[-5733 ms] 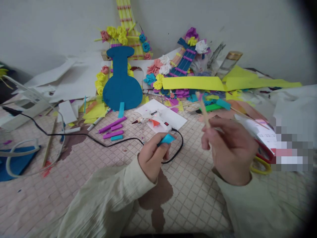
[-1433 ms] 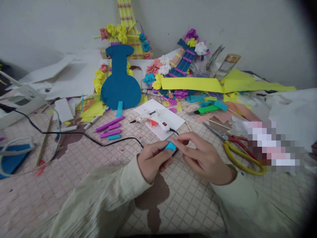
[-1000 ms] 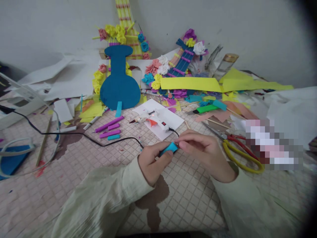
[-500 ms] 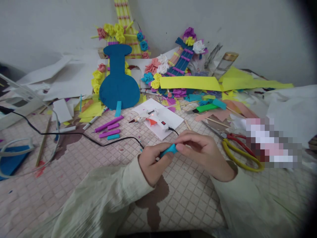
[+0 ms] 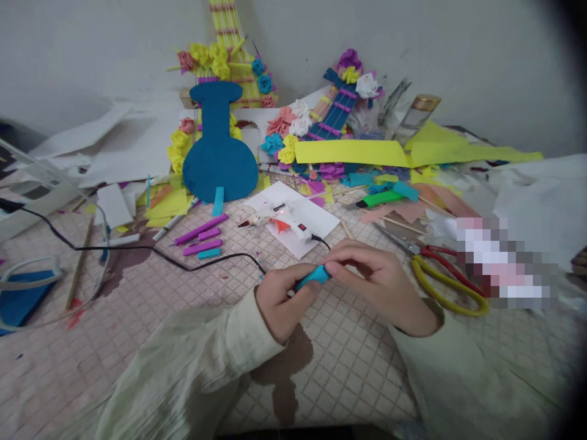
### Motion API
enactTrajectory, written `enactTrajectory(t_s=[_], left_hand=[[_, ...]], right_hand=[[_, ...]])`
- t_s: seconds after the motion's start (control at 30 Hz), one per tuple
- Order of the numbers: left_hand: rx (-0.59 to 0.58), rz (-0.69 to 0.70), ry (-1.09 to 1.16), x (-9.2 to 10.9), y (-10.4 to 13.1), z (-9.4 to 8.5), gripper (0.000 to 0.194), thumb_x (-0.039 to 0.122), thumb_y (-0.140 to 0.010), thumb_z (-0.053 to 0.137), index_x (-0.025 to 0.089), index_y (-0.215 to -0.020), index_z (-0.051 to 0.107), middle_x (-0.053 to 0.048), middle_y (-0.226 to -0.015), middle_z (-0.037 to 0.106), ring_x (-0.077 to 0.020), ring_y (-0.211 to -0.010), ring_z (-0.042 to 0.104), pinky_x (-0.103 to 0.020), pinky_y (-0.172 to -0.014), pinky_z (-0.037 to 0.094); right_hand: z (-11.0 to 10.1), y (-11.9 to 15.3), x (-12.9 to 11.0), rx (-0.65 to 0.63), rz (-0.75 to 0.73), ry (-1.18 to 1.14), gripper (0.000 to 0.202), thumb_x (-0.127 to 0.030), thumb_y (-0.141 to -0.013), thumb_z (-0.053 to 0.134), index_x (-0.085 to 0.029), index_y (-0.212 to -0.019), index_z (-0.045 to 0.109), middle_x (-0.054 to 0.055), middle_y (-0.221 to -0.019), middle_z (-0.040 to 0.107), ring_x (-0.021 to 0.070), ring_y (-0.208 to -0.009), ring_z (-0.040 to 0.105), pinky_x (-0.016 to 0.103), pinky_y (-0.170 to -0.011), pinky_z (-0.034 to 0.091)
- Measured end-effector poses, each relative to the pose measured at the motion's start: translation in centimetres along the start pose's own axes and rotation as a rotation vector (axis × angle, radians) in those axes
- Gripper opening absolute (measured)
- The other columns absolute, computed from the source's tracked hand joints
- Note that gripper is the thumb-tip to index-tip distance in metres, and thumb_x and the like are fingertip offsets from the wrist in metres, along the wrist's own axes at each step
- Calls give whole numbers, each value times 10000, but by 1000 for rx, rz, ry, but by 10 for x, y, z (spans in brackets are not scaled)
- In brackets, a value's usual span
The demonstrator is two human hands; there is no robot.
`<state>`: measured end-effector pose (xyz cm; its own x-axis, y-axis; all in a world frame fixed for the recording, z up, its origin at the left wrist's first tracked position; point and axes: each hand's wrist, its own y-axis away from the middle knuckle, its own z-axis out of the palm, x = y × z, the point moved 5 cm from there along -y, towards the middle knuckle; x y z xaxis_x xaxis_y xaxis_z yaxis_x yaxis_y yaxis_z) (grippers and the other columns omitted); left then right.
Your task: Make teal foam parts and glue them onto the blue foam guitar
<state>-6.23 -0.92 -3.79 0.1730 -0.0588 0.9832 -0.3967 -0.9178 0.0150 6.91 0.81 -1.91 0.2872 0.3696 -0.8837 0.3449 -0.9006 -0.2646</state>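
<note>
Plain grey wall (image 5: 293, 30) rises behind the back edge of the worktop (image 5: 348, 366), whose pale diamond-patterned cover shows brown patches towards the near edge. Between the two hands, over the middle of the near half, is a small bright turquoise piece, rolled or folded, seemingly of paper (image 5: 312, 279). Its long axis slants from the left hand (image 5: 284, 299) up and rightwards, away from the near edge. The left hand is the nearer and firmer: it grasps the turquoise piece, thumb along the upper face, with the left end hidden in its grip. From that hand, the exposed end points right and slightly back, straight at the right hand (image 5: 378, 278), whose bunched fingertips meet it; whether they pinch or merely touch cannot be told. Beyond both hands, towards the back edge, a white glue gun with an orange trigger (image 5: 293, 225) lies on a white square of card (image 5: 318, 212), nozzle towards the left edge. Nearer the right edge, beside the right hand but apart from it, rest metal scissors with red and yellow handles (image 5: 415, 250)
</note>
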Motion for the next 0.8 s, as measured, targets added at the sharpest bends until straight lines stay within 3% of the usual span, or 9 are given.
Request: enactTrajectory(t_s=[0.13,0.27,0.5,0.67,0.8], left_hand=[[52,-7,1,-1,1,-1,187,240,-779,442,147,-723,593,47,-485,357,-84,-465,305,-230,-450,236],[92,-5,-31,-1,1,-2,195,226,-771,442,154,-656,581,45,-482,351,-85,-465,298,-229,-449,223],[31,45,-166,2,-1,-3,215,230,-781,431,142,-704,611,45,-494,357,-87,-475,317,-224,-464,259],[29,79,-297,1,-1,-2,238,237,-789,414,141,-781,632,21,-552,499,-102,-505,408,-235,-529,345],[33,110,-353,0,-1,-1,242,242,-792,411,151,-750,631,6,-592,561,-109,-532,458,-234,-557,378]], right_hand=[[0,1,-5,48,-135,162,81,-179,-781,551,-210,-774,625,18,-745,608,133,-680,562,277,-612,457],[0,1,-6,37,-152,158,73,-182,-775,564,-208,-801,626,22,-752,613,132,-674,568,276,-598,459],[1,1,-7,14,-162,186,83,-156,-778,554,-200,-767,623,14,-728,603,116,-656,554,247,-574,453],[2,3,-11,39,-299,292,105,-108,-755,550,-189,-788,607,19,-750,591,109,-660,548,242,-590,463],[4,4,-10,20,-298,335,105,-92,-759,536,-184,-771,584,14,-738,579,103,-672,536,234,-608,457]])
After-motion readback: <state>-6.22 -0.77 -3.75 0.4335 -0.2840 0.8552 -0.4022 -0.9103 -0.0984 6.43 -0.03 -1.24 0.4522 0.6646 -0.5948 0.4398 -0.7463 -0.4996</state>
